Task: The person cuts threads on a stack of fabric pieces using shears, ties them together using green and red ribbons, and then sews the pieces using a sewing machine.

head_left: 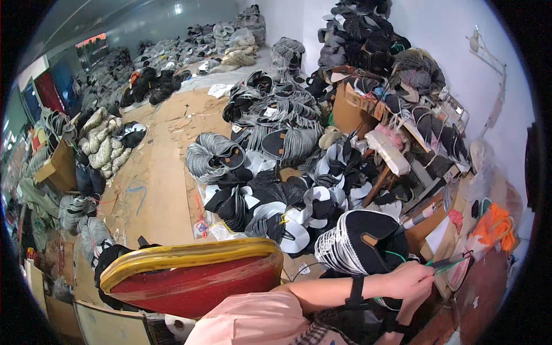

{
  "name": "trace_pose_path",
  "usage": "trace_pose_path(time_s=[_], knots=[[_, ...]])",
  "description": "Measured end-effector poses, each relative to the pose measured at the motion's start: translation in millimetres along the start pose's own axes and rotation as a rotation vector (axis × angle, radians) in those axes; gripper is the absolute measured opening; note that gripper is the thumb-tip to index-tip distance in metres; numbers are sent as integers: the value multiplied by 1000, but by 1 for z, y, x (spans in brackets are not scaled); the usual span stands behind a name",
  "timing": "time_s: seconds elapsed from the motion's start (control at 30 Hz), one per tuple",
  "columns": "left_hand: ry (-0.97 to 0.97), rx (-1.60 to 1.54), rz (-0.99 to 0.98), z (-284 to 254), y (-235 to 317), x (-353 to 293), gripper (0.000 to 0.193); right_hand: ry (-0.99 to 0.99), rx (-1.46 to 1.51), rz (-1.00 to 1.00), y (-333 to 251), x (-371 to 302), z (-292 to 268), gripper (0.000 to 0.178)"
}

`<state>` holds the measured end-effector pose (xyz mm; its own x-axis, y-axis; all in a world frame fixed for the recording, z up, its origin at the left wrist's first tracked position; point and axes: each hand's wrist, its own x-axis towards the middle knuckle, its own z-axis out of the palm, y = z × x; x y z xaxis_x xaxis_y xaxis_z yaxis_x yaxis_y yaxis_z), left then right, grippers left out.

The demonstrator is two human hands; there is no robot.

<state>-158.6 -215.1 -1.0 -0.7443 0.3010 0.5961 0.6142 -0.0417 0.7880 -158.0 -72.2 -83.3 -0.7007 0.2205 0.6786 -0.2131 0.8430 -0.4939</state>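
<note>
1. Bundle of black, white-edged pieces [349, 244] sits right of centre in the lower half of the frame, its layers fanned toward the left.
2. Left hand [407, 280] is at the lower right, just beside the bundle; its fingers [424, 272] are closed together and seem to grip a green cord [394, 253].
3. Right hand [415, 298] lies beneath it, mostly hidden; I cannot tell how its fingers stand.
4. A dark, slim object [447, 263] shows just past the left fingertips, too small to identify.
5. As for progress, the pieces are already stacked together and cord runs from the bundle toward the hands. No finished knot shows, so the work looks partway; whether the cord circles the stack is hidden.
6. Loose black and white pieces [296, 237] crowd the bundle's left side, which leaves little room there.
7. A red chair back [201, 284] with yellow trim blocks the lower left of the frame, and the left forearm [328, 293] covers the area below the bundle.
8. An orange bag [495, 226] lies at the right edge; tall grey bundles [276, 106] fill the upper centre.
</note>
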Motion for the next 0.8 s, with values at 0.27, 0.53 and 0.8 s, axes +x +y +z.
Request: trace_pose_path(time_s=[0.27, 0.53, 0.8], knots=[[50, -147, -82, -3, -4, -13, 19, -206, 993, 441, -5, 12, -23, 24], [540, -578, -380, -46, 2, -29, 17, -5, 1070, 526, -8, 4, -13, 10], [697, -572, -182, -66, 73, -14, 11, 46, 1278, 689, -59, 15, -54, 5]])
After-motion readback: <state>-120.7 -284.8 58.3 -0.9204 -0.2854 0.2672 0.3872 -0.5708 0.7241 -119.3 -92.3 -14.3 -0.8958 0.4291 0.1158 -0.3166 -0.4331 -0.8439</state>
